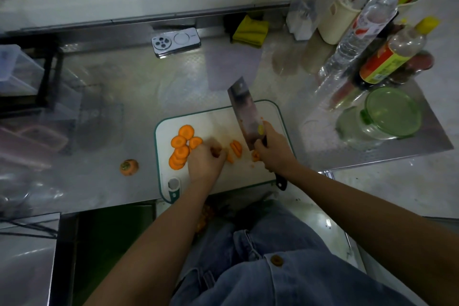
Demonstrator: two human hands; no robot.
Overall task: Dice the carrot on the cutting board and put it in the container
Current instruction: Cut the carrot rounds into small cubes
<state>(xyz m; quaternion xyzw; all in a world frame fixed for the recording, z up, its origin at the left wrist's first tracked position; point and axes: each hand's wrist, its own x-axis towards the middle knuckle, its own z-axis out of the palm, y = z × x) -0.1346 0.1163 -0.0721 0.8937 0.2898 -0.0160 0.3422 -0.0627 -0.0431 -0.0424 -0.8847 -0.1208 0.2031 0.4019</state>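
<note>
Head view: carrot slices (180, 148) piled on the left side of the cutting board (250, 169), which sits on the desk (111, 119).
Right grip (274, 150) is clamped on the cleaver (244, 112) handle. Left grip (206, 159) has fingers curled by the cut pieces; I can't tell if it pins one. Container (392, 114) is well apart, to the right.

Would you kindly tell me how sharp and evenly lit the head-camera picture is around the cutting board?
Head view: the cutting board and carrot slices are fairly sharp; the cleaver in the right hand is smeared, as is the left hand; the steel counter shows hazy glare; the bottles lean with wide-angle distortion; the foreground is dim.
</note>
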